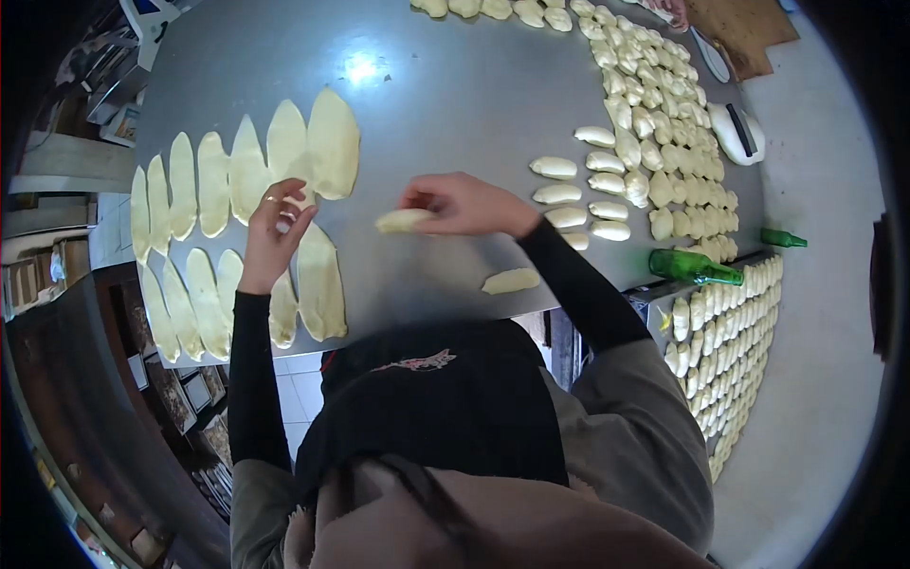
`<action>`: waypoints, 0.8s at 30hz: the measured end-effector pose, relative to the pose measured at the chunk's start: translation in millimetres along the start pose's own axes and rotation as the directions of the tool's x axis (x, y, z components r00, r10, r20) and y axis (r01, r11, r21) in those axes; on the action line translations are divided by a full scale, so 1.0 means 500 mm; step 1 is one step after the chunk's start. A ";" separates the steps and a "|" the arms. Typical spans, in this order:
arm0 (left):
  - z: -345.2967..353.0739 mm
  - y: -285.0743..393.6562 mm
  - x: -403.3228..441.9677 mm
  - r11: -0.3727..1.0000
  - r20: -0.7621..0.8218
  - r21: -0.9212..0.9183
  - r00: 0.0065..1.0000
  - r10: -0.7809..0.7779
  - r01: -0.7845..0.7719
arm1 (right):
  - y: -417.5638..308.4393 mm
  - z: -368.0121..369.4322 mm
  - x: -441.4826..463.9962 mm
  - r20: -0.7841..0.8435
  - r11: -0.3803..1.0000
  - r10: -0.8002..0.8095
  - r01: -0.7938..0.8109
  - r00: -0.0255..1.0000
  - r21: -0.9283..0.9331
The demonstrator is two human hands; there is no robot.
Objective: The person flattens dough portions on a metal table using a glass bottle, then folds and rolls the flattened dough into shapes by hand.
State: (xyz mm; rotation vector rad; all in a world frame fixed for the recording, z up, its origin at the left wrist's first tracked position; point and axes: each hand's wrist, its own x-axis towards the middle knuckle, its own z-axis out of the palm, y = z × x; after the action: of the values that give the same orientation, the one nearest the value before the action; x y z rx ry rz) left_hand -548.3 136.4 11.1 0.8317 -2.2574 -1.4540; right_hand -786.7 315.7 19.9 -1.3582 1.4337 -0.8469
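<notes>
A small pale roll of dough (402,221) is in the fingers of my right hand (466,205), over the near middle of the metal table. My left hand (273,237) is over the flattened dough strips, its fingers bent and apart, holding nothing that I can see. Under and beside it lie two rows of long, flat dough strips (334,142), partly hidden by the hand and forearm. One single dough roll (510,281) rests near the table's front edge, right of my body. Several shaped rolls (557,193) lie farther right.
Many round dough pieces (668,156) cover the right side of the metal table (445,104). A green bottle (695,267) lies at the right edge, another green bottle (783,238) beyond it. Below right, a tray holds rows of rolls (730,346). A white device (737,133) stands at the right.
</notes>
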 end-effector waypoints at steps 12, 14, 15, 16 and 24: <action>-0.011 -0.030 -0.001 0.980 0.191 -0.086 0.968 -0.161 0.180 | 0.037 -0.015 -0.138 -0.204 0.935 -0.094 0.016 0.974 -0.354; -0.024 -0.037 0.021 0.962 0.301 -0.056 0.923 -0.238 0.267 | 0.012 0.001 -0.056 -0.263 0.973 -0.101 0.040 0.960 -0.227; -0.028 -0.039 0.036 0.939 0.433 -0.040 0.853 -0.290 0.340 | 0.001 0.013 -0.018 -0.293 0.985 -0.095 0.048 0.951 -0.165; -0.028 -0.032 0.052 0.938 0.496 0.001 0.814 -0.302 0.347 | -0.005 0.038 0.025 -0.194 0.987 -0.093 0.066 0.976 -0.144; -0.025 -0.036 0.166 0.998 0.110 0.055 0.993 -0.049 0.043 | 0.060 0.037 0.258 -0.291 0.886 -0.056 -0.087 0.955 -0.456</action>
State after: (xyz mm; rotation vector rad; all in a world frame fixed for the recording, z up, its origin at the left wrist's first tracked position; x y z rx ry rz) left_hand -600.1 69.7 -2.9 0.8434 -2.3822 -1.5019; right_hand -769.6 195.5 -36.3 -1.6167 1.9753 -0.7439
